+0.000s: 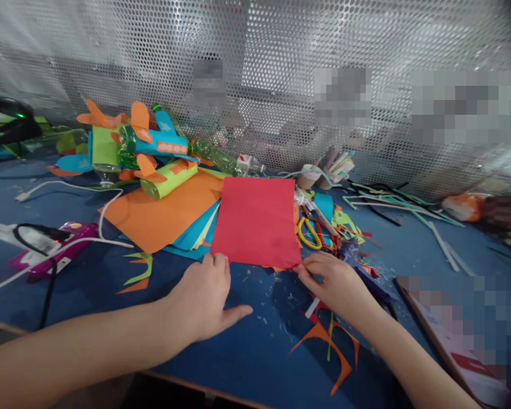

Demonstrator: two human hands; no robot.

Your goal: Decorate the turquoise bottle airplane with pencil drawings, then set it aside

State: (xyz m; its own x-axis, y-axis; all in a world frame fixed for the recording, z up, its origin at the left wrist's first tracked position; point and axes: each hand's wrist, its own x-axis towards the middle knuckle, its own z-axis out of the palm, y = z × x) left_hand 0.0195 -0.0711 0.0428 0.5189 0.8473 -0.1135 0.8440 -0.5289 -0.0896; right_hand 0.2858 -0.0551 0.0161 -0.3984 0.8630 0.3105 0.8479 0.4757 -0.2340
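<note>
A sheet of red paper [258, 221] lies at the middle of the table, over orange and blue sheets. My left hand [206, 298] rests at its near left corner, fingertips touching the edge and thumb stretched out apart. At the near right corner, my right hand [334, 281] pinches the red paper between thumb and fingers. Yellow-handled scissors [310, 234] lie just beyond my right hand, partly among paper scraps. Orange paper [166, 213] and blue paper [196, 227] stick out to the left of the red sheet.
Bottle planes with paper wings [153, 141] stand at the back left, near a green bottle [215, 156]. A purple power strip [63, 250] with cables lies left. Orange offcuts [323, 343] lie in front. A perforated metal screen [153, 51] closes off the back.
</note>
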